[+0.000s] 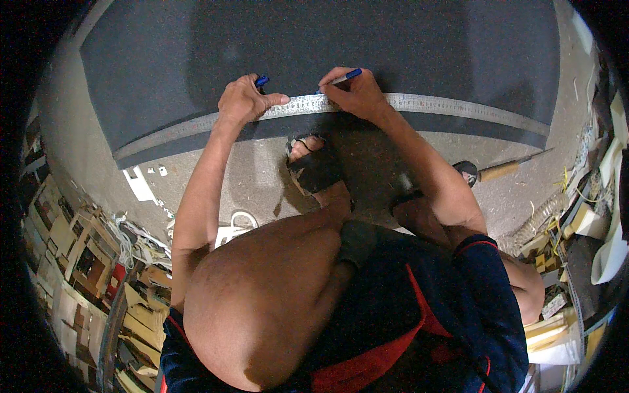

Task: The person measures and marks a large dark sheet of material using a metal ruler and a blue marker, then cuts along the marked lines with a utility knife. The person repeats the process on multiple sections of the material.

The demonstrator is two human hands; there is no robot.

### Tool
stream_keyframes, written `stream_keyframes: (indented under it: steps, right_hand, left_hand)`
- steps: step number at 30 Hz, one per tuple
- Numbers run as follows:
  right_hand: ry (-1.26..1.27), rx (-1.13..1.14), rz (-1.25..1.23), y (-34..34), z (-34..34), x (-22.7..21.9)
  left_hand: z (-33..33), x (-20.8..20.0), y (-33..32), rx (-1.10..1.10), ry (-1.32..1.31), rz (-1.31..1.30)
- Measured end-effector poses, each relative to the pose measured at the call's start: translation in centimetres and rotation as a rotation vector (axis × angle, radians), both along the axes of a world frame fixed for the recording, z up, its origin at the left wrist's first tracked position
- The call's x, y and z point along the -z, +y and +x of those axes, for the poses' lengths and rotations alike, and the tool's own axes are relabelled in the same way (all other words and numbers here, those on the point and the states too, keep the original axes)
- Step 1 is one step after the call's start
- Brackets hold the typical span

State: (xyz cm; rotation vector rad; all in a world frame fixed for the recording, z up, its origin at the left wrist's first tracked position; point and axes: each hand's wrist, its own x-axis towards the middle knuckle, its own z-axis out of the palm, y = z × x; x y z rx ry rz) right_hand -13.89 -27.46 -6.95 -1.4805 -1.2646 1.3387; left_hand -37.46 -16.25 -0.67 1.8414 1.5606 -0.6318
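Note:
A long metal ruler [452,105] lies across a dark grey sheet [393,39], close to the sheet's near edge. My left hand [242,101] is closed round a blue pen cap [262,81], and its thumb presses along the ruler. To its right, my right hand [359,97] grips a white pen with a blue end [347,76]. The pen slants down to the left, its tip near the ruler's far edge; whether the tip touches the sheet is too small to tell.
On the floor to the right lies a wooden-handled tool [499,171] with a thin pointed blade. My sandalled foot [313,160] is just below the sheet. Wood offcuts [85,255] are heaped at left, scraps and a coiled hose [534,223] at right. A white piece [139,183] lies near the sheet's corner.

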Motion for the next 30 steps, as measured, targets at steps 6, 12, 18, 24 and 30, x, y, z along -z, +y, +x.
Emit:
stream_keyframes:
  steps: [6, 12, 18, 24, 30]
  right_hand:
    - [0.012, -0.001, 0.011, 0.0, -0.1, -0.5]
    - [0.156, 0.117, 0.004, 0.3, 1.2, -0.8]
    - [0.171, 0.000, 0.108, 0.7, 3.2, -1.2]
    - [0.172, -0.017, -0.064, 0.3, 2.7, -1.7]
    - [0.207, -0.024, -0.105, 0.0, 1.9, -1.1]
  left_hand:
    - [0.1, 0.1, -0.4, 0.023, 0.032, 0.074]
    - [-0.1, 0.6, -0.7, 0.039, -0.018, 0.118]
    - [-0.1, 0.2, -0.5, -0.057, -0.026, 0.068]
    - [0.6, -0.2, -0.3, -0.067, 0.002, 0.027]
    - [-0.3, 0.6, -0.8, -0.038, -0.031, 0.130]
